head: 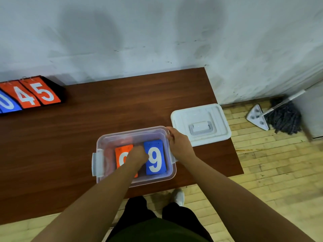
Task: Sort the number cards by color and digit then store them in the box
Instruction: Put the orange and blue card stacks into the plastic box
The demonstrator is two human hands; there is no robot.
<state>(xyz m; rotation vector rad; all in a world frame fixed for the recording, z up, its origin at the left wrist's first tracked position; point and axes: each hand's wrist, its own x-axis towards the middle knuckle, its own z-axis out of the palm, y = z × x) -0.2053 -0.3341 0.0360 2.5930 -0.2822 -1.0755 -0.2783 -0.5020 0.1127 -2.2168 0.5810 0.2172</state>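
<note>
The clear box (102,142) sits near the front edge of the surface (78,137), toward its right end. The left hand (138,154) reaches straight down inside, fingers bent onto the orange card (122,151); blur hides whether they pinch or only press it. A blue card (155,159) showing 9 lies beside it. The right hand (178,143) grips the box's far right corner, fingers curled over the rim. The white lid (201,119) rests at the right edge.

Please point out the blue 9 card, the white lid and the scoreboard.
blue 9 card (155,157): head view, middle of its face.
white lid (201,127): head view, on its handle.
scoreboard (43,93): head view, on the orange 5 flap.
</note>
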